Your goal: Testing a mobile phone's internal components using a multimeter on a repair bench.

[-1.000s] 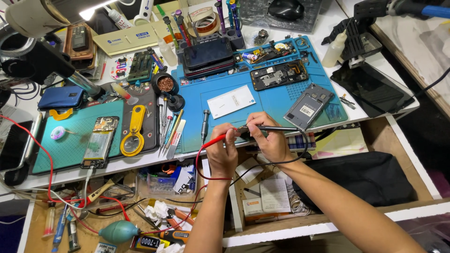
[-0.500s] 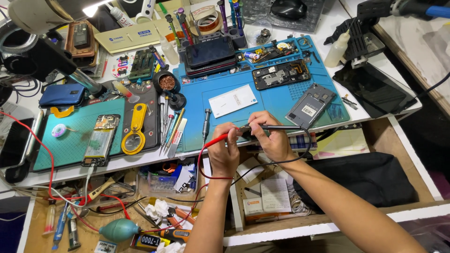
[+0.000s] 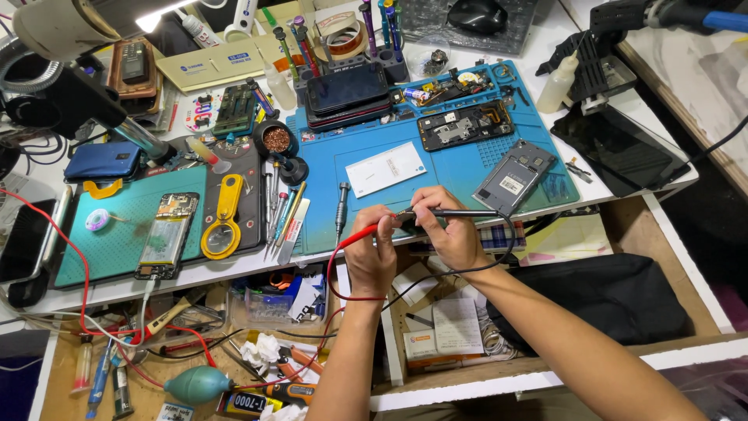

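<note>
Bright and evenly lit overall, mostly from a lamp [image 3: 152, 19] glowing at the top left, blown out to pure white there. Soft, short shadows under the hands and tools. Mild glare on the dark phone screens [image 3: 347, 86] and the black glass panel [image 3: 619, 152]. Sharp across the blue work mat [image 3: 460, 168]; slightly soft and stretched toward the corners, dimmer down in the open drawer [image 3: 195, 343].

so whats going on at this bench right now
A person at a cluttered phone repair bench holds two meter probes together at the front edge of the blue work mat. The left hand grips the red probe, and the right hand grips the black probe; their tips meet between the hands. An opened phone and a grey back cover lie on the mat, untouched.
</note>
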